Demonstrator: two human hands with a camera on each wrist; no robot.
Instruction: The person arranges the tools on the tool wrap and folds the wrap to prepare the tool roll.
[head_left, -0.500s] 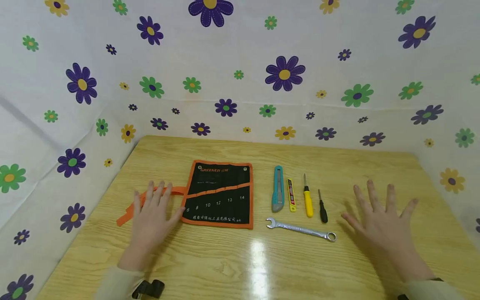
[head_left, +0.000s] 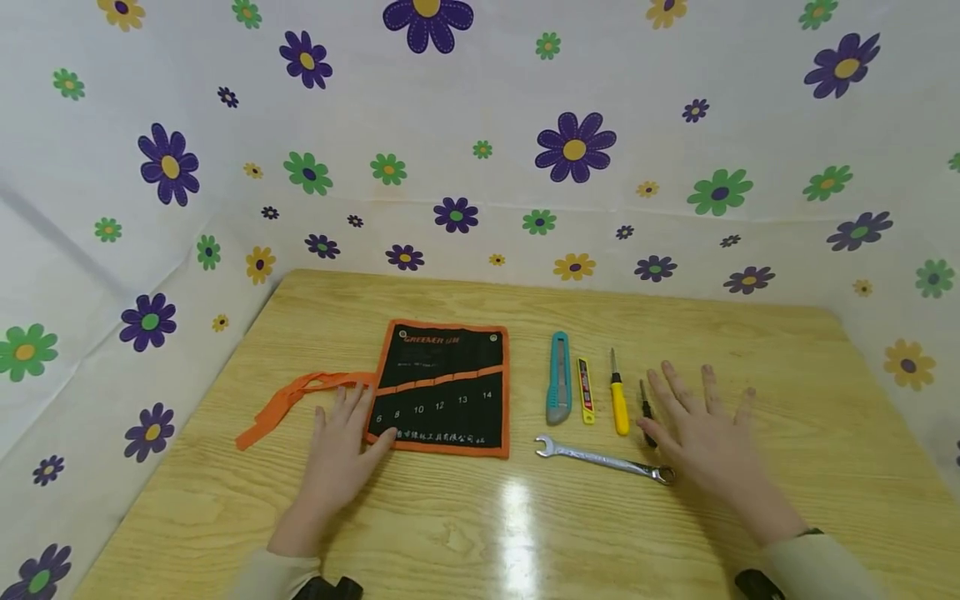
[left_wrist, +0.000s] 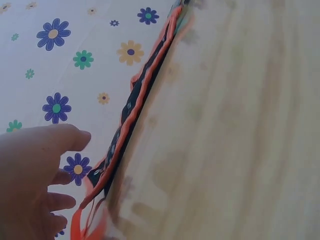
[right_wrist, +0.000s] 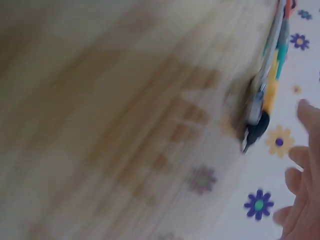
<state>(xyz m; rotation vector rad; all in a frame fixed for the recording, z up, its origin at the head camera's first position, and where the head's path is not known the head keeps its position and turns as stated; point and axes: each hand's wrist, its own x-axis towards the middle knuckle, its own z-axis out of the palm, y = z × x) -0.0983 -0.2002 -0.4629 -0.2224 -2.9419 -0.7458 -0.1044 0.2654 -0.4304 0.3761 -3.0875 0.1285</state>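
A black tool pouch with orange trim (head_left: 442, 383) lies flat on the wooden table, its pockets marked with sizes. My left hand (head_left: 337, 454) hovers at its lower left corner, fingers spread and holding nothing; the left wrist view shows the hand (left_wrist: 35, 170) above the pouch edge (left_wrist: 135, 110). My right hand (head_left: 708, 442), fingers also spread, is over the table beside the small black screwdriver (head_left: 646, 410) and partly covers it. To its left lie a yellow screwdriver (head_left: 618, 406), a yellow blade pack (head_left: 585, 392) and a teal utility knife (head_left: 558, 379). A combination wrench (head_left: 603, 460) lies below them.
An orange strap (head_left: 281, 404) trails from the pouch's left side. The wooden table (head_left: 450, 533) meets a white cloth backdrop with printed flowers (head_left: 360, 100) at the back and sides.
Both hands have moved inward: the left one rightward to the pouch's corner, the right one leftward to the black screwdriver. The tools and pouch have stayed in place.
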